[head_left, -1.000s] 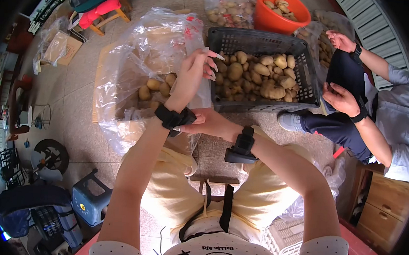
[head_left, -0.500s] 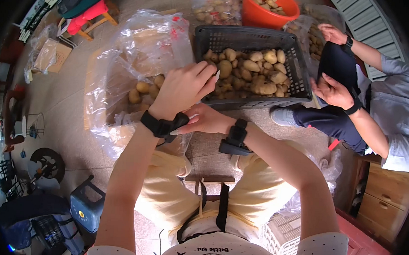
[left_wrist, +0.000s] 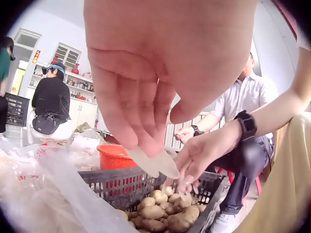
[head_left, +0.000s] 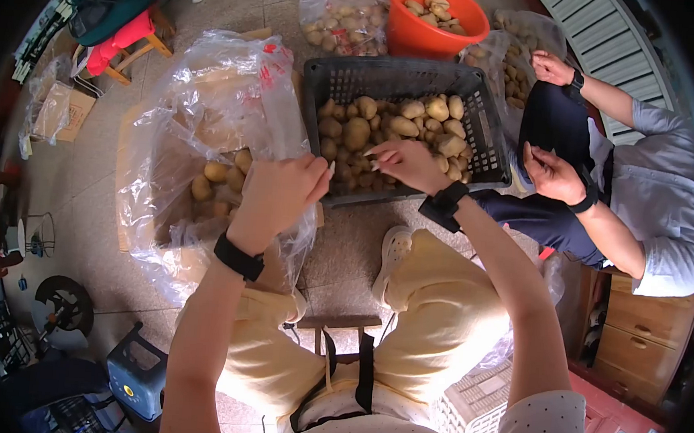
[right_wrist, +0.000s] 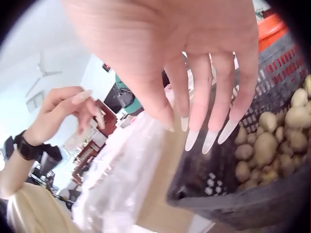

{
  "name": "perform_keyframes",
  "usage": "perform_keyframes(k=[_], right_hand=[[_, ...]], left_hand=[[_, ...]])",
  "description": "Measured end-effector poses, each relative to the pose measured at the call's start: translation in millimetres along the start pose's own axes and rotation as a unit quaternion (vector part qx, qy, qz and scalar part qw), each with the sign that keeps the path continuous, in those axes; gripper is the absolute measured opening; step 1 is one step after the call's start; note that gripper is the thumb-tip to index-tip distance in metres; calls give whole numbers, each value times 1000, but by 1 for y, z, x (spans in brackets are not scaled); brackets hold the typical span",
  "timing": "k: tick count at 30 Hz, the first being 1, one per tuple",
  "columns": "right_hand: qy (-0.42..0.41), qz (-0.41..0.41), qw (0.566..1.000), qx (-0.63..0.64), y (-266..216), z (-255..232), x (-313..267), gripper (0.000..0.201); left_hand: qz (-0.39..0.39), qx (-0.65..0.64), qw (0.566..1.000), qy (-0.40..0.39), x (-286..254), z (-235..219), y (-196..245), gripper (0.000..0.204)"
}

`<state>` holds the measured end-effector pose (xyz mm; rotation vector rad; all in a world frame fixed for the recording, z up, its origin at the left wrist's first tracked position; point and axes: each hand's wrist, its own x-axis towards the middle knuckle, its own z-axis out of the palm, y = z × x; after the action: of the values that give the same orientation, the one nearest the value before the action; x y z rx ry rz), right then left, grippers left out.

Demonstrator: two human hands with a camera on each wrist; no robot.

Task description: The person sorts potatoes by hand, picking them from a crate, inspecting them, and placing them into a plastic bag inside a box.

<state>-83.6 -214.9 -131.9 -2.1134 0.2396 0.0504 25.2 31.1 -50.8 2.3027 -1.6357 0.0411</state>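
Observation:
A black plastic crate [head_left: 481,137] holds a heap of potatoes [head_left: 405,126] in the head view. My right hand [head_left: 411,163] is over the crate's near side. In the right wrist view its long-nailed fingers [right_wrist: 223,97] reach downward, relaxed and holding nothing. To the left, my left hand [head_left: 276,199] hangs beside the crate's near left corner, above the edge of a clear plastic bag [head_left: 155,147]. Its fingers [left_wrist: 121,107] bend loosely around nothing in the left wrist view. Several potatoes [head_left: 215,172] lie inside that bag, which lines a cardboard box.
An orange bucket [head_left: 435,50] of potatoes stands behind the crate, between bags of potatoes [head_left: 340,31]. At the right sits another person [head_left: 656,174], hands raised near the crate. A blue stool [head_left: 137,371] is at lower left, wooden drawers [head_left: 636,333] at right.
My right hand has left my left wrist and moved up and right over the crate. My left hand has dropped toward the bag's edge. The head view has shifted slightly.

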Motion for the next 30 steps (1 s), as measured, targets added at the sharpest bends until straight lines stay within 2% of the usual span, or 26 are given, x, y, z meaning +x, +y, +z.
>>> perform_keyframes(k=[1, 3, 4, 6, 9, 11, 13, 14, 15, 18, 19, 21, 22, 24, 28, 30], right_hand=[[-2, -1, 1000, -2, 11, -10, 4, 24], [46, 39, 989, -135, 40, -26, 18, 26], [45, 39, 989, -137, 57, -32, 26, 26], [87, 77, 966, -229, 83, -38, 45, 28], [121, 121, 942, -289, 112, -41, 70, 32], [99, 135, 947, -275, 140, -42, 88, 38], [59, 168, 919, -352, 142, -36, 99, 47], [32, 198, 899, -389, 149, -29, 108, 58], [30, 196, 900, -388, 154, -23, 112, 58], [24, 201, 863, -462, 166, -6, 127, 63], [23, 200, 864, -461, 172, -5, 131, 63], [13, 259, 821, -509, 179, -2, 137, 52], [10, 259, 822, -508, 182, 0, 139, 52], [-3, 286, 790, -541, 186, 0, 140, 40], [23, 313, 810, -496, 197, 5, 140, 31], [62, 289, 795, -530, 201, 9, 139, 29]], left_hand=[[-2, -1, 1000, 2, 1, 2, 1, 15], [9, -55, 998, 19, 2, 5, 4, 15], [8, -56, 998, 20, 2, 6, 6, 15], [11, -54, 998, -9, 2, 5, 8, 13], [-2, -42, 998, -43, 2, 4, 10, 12], [-6, -46, 998, -46, 3, 1, 11, 12], [-13, -49, 998, -49, 4, -2, 12, 12], [-18, -49, 997, -49, 4, -4, 13, 12], [-23, -49, 997, -51, 4, -6, 13, 12], [-28, -58, 997, -47, 5, -7, 11, 12], [-30, -57, 997, -48, 5, -7, 9, 12], [-35, -45, 997, -61, 4, -6, 5, 11], [-36, -46, 996, -63, 4, -5, 2, 11], [-14, 1, 1000, -14, 3, -3, -2, 19], [-48, -22, 997, -59, 2, -7, -1, 12], [-43, -19, 997, -69, 1, -6, 1, 12]])
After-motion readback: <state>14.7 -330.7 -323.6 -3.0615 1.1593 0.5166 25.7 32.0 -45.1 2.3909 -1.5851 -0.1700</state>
